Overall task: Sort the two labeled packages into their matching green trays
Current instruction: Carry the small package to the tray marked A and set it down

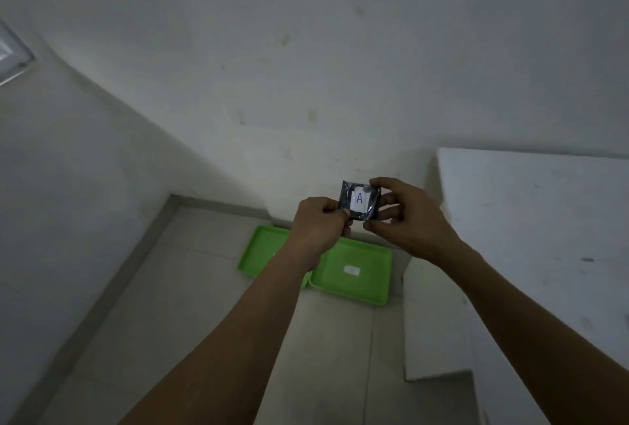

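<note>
Label on package: a white sticker with a blue handwritten "A", facing the camera.
Package: a small dark, glossy packet [360, 200] held up in the air in front of the white wall [306, 50], above the trays.
Left hand [320, 225]: pinches the packet's lower left edge, thumb on the front.
Right hand [405, 217]: grips the packet's right side, fingers at its top and bottom corners.
Left green tray [260, 247]: on the tiled floor [190, 305], partly hidden by the left forearm; any label cannot be seen.
Right green tray [354, 274]: touching the left one; its white sticker [352, 270] is too blurred to read.
White ledge [527, 220]: to the right of the trays.
</note>
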